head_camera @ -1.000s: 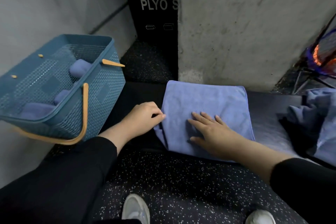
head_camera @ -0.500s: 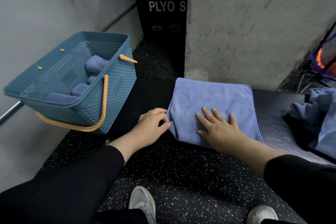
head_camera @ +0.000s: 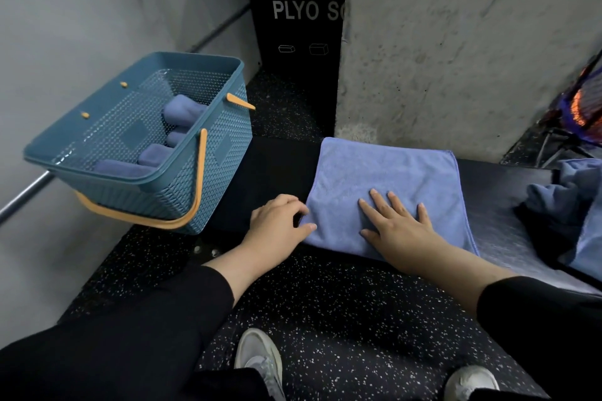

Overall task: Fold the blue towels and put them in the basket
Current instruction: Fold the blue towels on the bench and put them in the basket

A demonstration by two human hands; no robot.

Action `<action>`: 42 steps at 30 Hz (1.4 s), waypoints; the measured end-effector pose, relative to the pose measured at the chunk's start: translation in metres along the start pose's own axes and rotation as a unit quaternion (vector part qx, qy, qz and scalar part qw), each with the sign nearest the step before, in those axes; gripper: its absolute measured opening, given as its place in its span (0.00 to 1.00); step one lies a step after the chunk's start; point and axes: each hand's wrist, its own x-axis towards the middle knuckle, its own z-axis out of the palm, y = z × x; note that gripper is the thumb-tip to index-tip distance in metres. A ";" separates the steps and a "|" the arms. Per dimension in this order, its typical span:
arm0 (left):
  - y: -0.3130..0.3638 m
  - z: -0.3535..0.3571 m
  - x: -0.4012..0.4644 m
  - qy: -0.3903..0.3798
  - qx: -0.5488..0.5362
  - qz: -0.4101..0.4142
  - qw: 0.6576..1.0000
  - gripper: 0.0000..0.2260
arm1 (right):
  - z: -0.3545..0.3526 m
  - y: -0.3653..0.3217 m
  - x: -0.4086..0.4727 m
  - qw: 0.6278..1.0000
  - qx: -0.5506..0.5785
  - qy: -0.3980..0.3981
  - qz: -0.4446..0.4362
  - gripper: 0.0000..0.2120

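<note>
Both hands work one blue towel [head_camera: 384, 179] at the tabletop's [head_camera: 508, 205] near edge. Your right hand [head_camera: 399, 229] presses flat, fingers straight, anchoring it; your left hand's [head_camera: 277, 221] fingers pinch its left edge for folding.

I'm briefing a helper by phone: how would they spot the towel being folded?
Find the dark bench below the concrete pillar. The flat blue towel lies on it, under both hands, unlike the crumpled towels at right.
</note>
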 end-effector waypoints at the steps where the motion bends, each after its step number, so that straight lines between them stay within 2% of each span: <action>1: 0.000 0.002 -0.001 0.008 0.026 0.020 0.999 0.18 | 0.000 0.000 0.000 1.000 0.000 0.004 -0.003 0.30; 4: -0.006 0.003 -0.004 0.013 0.116 0.177 0.977 0.18 | 0.000 0.005 -0.002 0.999 0.020 0.024 -0.025 0.29; 6: -0.011 0.004 -0.005 -0.032 0.157 0.244 0.956 0.20 | 0.001 0.016 -0.009 0.996 0.052 0.049 -0.051 0.28; 8: -0.016 0.006 -0.006 -0.058 0.179 0.249 0.950 0.24 | 0.002 0.029 -0.023 0.990 0.063 0.082 -0.091 0.30; 11: -0.022 0.008 -0.004 -0.038 0.185 0.279 0.941 0.21 | 0.010 0.058 -0.047 0.978 0.044 0.152 -0.134 0.27; 14: -0.026 0.006 -0.002 -0.020 0.160 0.296 0.942 0.18 | 0.014 0.086 -0.067 0.984 0.026 0.131 -0.120 0.29; 17: -0.027 0.006 -0.001 -0.008 0.148 0.293 0.944 0.17 | 0.014 0.105 -0.082 0.988 0.065 0.120 -0.073 0.27; 20: -0.027 0.005 -0.002 -0.007 0.143 0.279 0.950 0.14 | 0.012 0.116 -0.091 0.984 0.083 0.147 -0.052 0.18; 25: -0.015 -0.010 -0.004 -0.081 0.100 0.228 0.965 0.26 | -0.003 0.118 -0.094 0.985 0.082 0.148 -0.020 0.14; 27: -0.009 -0.019 -0.007 -0.099 0.026 0.179 0.978 0.22 | -0.018 0.117 -0.097 0.985 0.112 0.132 -0.010 0.07; 29: -0.004 -0.026 -0.010 -0.093 -0.079 0.105 0.987 0.12 | -0.030 0.118 -0.100 0.978 0.176 0.113 0.004 0.05; 31: 0.005 -0.033 -0.012 -0.064 -0.170 0.051 0.982 0.05 | -0.039 0.118 -0.103 0.959 0.256 0.120 0.014 0.06; 34: 0.019 -0.039 -0.014 -0.011 -0.232 0.001 0.973 0.09 | -0.047 0.117 -0.099 0.914 0.374 0.157 0.014 0.07; 37: 0.027 -0.040 -0.010 0.003 -0.289 -0.026 0.957 0.09 | -0.051 0.115 -0.093 0.865 0.474 0.157 0.054 0.06; 39: 0.030 -0.037 -0.004 0.013 -0.311 -0.040 0.949 0.09 | -0.052 0.115 -0.087 0.839 0.519 0.143 0.083 0.07; 42: 0.030 -0.033 0.015 0.025 -0.311 -0.067 0.948 0.06 | -0.055 0.118 -0.072 0.826 0.534 0.151 0.102 0.08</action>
